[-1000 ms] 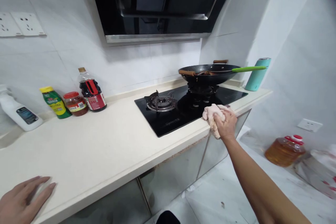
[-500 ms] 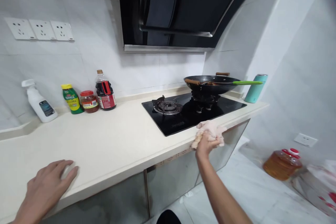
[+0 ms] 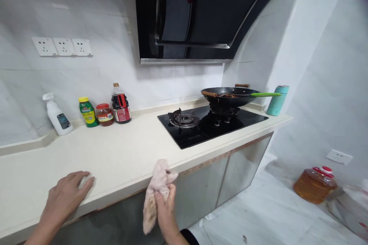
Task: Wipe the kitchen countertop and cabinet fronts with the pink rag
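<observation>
My right hand [image 3: 166, 208] is closed round a pale pink cloth [image 3: 159, 183] with brownish stains. The cloth's upper part touches the front edge of the cream countertop [image 3: 120, 157], while its stained end hangs down before the cabinet. On the left, my left hand [image 3: 66, 195] rests on the countertop near its front edge, fingers loosely apart and nothing in them. Farther right, a black gas stove [image 3: 198, 138] is set into the counter, and a wok [image 3: 230, 99] with wooden handles sits on its right burner. A green-handled utensil [image 3: 263, 94] lies across the wok.
Along the wall stand a white spray bottle [image 3: 59, 116], a green squeeze bottle [image 3: 88, 115], a red-lidded jar [image 3: 104, 116] and a dark sauce bottle [image 3: 121, 107]. A turquoise tumbler [image 3: 277, 101] is beside the wok. Overhead hangs a black range hood [image 3: 212, 19]. An oil jug [image 3: 314, 187] sits on the floor.
My right hand has moved left along the counter's front edge with the cloth, from before the stove. My left hand stays resting on the counter. The view has shifted slightly.
</observation>
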A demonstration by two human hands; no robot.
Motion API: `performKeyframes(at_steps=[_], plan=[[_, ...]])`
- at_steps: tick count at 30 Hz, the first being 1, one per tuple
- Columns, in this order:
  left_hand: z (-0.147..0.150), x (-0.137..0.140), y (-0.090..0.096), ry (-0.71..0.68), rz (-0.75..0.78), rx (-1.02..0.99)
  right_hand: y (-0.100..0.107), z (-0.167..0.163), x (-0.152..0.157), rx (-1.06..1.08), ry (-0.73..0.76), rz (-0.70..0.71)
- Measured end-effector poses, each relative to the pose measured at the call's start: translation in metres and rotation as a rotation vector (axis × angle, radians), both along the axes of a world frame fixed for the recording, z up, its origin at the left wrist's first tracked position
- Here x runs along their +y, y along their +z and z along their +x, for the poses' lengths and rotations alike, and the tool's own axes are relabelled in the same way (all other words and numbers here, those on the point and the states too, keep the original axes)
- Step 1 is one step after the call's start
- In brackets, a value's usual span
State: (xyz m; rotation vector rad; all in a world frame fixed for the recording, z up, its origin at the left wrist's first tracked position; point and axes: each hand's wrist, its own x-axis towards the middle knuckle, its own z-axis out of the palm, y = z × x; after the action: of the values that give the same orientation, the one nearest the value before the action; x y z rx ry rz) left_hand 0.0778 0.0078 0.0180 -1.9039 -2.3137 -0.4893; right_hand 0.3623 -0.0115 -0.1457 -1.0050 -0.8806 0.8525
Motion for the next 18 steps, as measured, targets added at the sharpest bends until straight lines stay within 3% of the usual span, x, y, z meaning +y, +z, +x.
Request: performKeyframes(at_steps=[2,3,5,8,12,14,18], plan=[[-0.003,0.0,-0.001,-0.031,0.034,-0.024,-0.01,0.013,-0.015,0.096,0.197,-0.023],[-0.005,0.0,-0.002,-0.044,0.05,-0.033,-0.014,0.025,-0.02,0.162,0.222,-0.046],[-0.009,0.002,-0.003,-0.052,0.072,-0.044,-0.02,0.061,-0.025,0.267,0.141,-0.108],[-0.01,0.003,-0.005,-0.056,0.067,-0.033,-0.021,0.136,-0.017,0.339,-0.118,-0.219],[-0.003,0.001,-0.001,-0.048,0.036,-0.004,-0.004,0.244,0.024,0.293,-0.465,-0.157],[0.003,0.0,0.002,-0.036,0.029,0.008,0.006,0.283,0.057,0.248,-0.51,-0.099],[0.01,-0.002,0.005,-0.011,0.025,0.017,0.018,0.306,0.116,0.174,-0.503,-0.064]])
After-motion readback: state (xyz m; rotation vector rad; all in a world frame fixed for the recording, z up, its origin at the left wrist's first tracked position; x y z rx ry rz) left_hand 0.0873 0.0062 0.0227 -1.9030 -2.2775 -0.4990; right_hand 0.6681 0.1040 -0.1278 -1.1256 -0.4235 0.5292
